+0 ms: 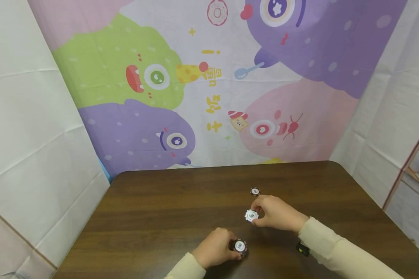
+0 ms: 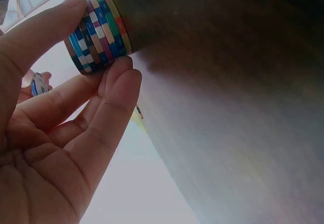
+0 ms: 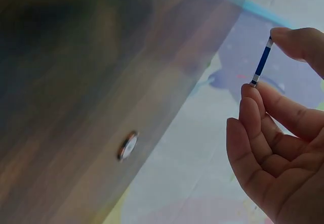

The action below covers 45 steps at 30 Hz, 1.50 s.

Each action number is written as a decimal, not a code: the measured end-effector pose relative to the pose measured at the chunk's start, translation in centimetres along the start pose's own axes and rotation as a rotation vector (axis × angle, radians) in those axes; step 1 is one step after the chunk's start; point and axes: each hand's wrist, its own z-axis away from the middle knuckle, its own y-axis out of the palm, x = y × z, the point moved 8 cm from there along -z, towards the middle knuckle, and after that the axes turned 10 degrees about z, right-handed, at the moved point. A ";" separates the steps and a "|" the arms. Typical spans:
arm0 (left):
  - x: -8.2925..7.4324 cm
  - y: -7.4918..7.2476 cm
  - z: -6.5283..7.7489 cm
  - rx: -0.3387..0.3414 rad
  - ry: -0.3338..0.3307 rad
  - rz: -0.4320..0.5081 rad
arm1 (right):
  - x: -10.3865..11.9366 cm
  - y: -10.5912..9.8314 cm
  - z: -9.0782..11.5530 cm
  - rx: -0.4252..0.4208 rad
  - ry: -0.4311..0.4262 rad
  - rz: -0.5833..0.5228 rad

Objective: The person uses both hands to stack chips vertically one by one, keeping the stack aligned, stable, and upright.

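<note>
Near the table's front edge, my left hand grips a stack of poker chips between thumb and fingers. The stack's top chip is dark, with 100 on its white centre. Several coloured edges, blue, green, purple and red among them, show on the chip stack in the left wrist view. Farther forward and to the right, my right hand pinches a single poker chip by its rim. That chip has a white face marked 5, and its blue-and-white edge shows in the right wrist view.
Beyond the right hand, a lone dark-edged chip lies flat on the brown wooden table. A small black object shows beside the right sleeve. A cartoon-print cloth hangs behind the table's far edge.
</note>
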 end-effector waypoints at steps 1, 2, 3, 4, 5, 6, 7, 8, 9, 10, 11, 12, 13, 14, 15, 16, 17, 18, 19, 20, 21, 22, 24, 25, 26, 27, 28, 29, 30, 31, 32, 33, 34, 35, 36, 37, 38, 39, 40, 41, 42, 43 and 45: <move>0.0 0.0 0.0 0.000 0.001 0.000 | 0.4 0.1 0.1 0.005 -0.013 0.001; 0.0 0.1 0.0 -0.001 0.001 0.001 | 0.8 0.2 0.2 0.009 -0.026 0.000; 0.0 0.1 0.0 -0.002 0.002 0.001 | 1.1 0.4 0.4 0.017 -0.036 -0.007; 0.0 0.1 0.0 -0.003 0.003 0.002 | 1.5 0.5 0.5 0.024 -0.046 -0.009; 0.0 0.1 0.0 -0.004 0.004 0.000 | 1.8 0.6 0.6 0.032 -0.055 -0.013; 0.0 0.1 0.0 -0.005 0.005 -0.001 | 2.1 0.8 0.8 0.044 -0.063 -0.014; 0.0 0.1 0.0 -0.006 0.008 -0.002 | 2.4 0.9 0.9 0.055 -0.071 -0.017; 0.0 0.1 0.0 -0.008 0.011 -0.001 | 2.7 1.1 1.0 0.066 -0.079 -0.019; 0.0 0.1 0.0 -0.009 0.013 0.001 | 3.0 1.3 1.1 0.076 -0.087 -0.017; -0.1 0.1 0.0 -0.010 0.017 0.002 | 3.2 1.5 1.2 0.086 -0.094 -0.018; -0.1 0.0 0.0 -0.010 0.020 0.006 | 3.4 1.7 1.2 0.096 -0.100 -0.021; -0.1 0.0 0.0 -0.011 0.023 0.010 | 3.6 1.9 1.3 0.102 -0.107 -0.023; -0.1 0.0 0.0 -0.012 0.027 0.008 | 3.7 2.1 1.3 0.103 -0.113 -0.022; -0.1 0.0 0.0 -0.013 0.029 0.009 | 3.9 2.2 1.3 0.103 -0.117 -0.025; -0.1 0.0 0.0 -0.015 0.031 0.008 | 4.0 2.3 1.3 0.105 -0.122 -0.028; -0.1 0.0 0.1 -0.016 0.031 0.006 | 4.1 2.5 1.3 0.107 -0.124 -0.032; -0.1 0.0 0.1 -0.016 0.029 0.005 | 4.2 2.6 1.3 0.108 -0.128 -0.030; -0.1 -0.1 0.1 -0.017 0.027 0.002 | 4.3 2.7 1.3 0.108 -0.130 -0.028; -0.1 -0.1 0.1 -0.017 0.024 0.003 | 4.4 2.8 1.3 0.111 -0.131 -0.030; -0.1 -0.1 0.1 -0.016 0.019 0.008 | 4.5 2.9 1.3 0.113 -0.133 -0.031; 0.0 -0.1 0.1 -0.016 0.015 0.011 | 4.6 3.0 1.3 0.115 -0.136 -0.028; 0.0 -0.1 0.1 -0.017 0.013 0.008 | 4.7 3.1 1.2 0.118 -0.139 -0.028; 0.0 -0.1 0.1 -0.016 0.005 0.017 | 4.8 3.2 1.2 0.121 -0.141 -0.026; 0.1 -0.2 0.1 -0.016 0.000 0.020 | 4.9 3.3 1.2 0.121 -0.142 -0.023; 0.1 -0.2 0.1 -0.017 -0.003 0.016 | 5.0 3.3 1.2 0.119 -0.145 -0.016; 0.1 -0.2 0.2 -0.018 -0.003 0.007 | 5.0 3.4 1.2 0.119 -0.145 -0.013; 0.1 -0.2 0.2 -0.018 -0.002 0.006 | 5.0 3.5 1.2 0.118 -0.146 -0.009; 0.1 -0.2 0.2 -0.017 -0.003 0.010 | 5.1 3.5 1.2 0.117 -0.148 -0.004; 0.1 -0.2 0.2 -0.017 0.001 0.006 | 5.1 3.6 1.2 0.117 -0.150 -0.003; 0.1 -0.2 0.2 -0.016 0.004 0.005 | 5.2 3.6 1.2 0.117 -0.153 -0.001; 0.1 -0.2 0.1 -0.013 0.007 0.006 | 5.3 3.7 1.2 0.119 -0.155 0.000; 0.0 -0.1 0.2 -0.010 0.008 0.013 | 5.3 3.8 1.2 0.121 -0.157 -0.001; 0.0 -0.1 0.2 -0.006 0.007 0.023 | 5.4 3.8 1.3 0.124 -0.160 -0.002; 0.0 -0.1 0.2 -0.003 0.007 0.027 | 5.4 3.9 1.3 0.128 -0.161 -0.004; 0.0 -0.1 0.1 0.000 0.006 0.030 | 5.5 4.0 1.3 0.130 -0.162 -0.003; 0.0 -0.1 0.1 0.001 0.005 0.033 | 5.5 4.0 1.3 0.132 -0.164 -0.002; 0.0 -0.1 0.1 0.002 0.005 0.034 | 5.6 4.1 1.3 0.135 -0.166 0.000; 0.0 -0.1 0.1 0.001 0.007 0.033 | 5.6 4.2 1.3 0.137 -0.169 0.000; 0.0 -0.1 0.1 0.000 0.008 0.032 | 5.6 4.3 1.3 0.140 -0.170 0.000; 0.0 -0.1 0.1 -0.001 0.011 0.029 | 5.7 4.3 1.3 0.143 -0.170 -0.001; 0.0 -0.1 0.1 -0.002 0.014 0.027 | 5.7 4.4 1.3 0.144 -0.172 0.001; -0.1 -0.1 0.1 -0.003 0.015 0.026 | 5.7 4.4 1.3 0.146 -0.172 -0.001; -0.1 -0.1 0.1 -0.003 0.017 0.023 | 5.7 4.5 1.2 0.149 -0.170 0.001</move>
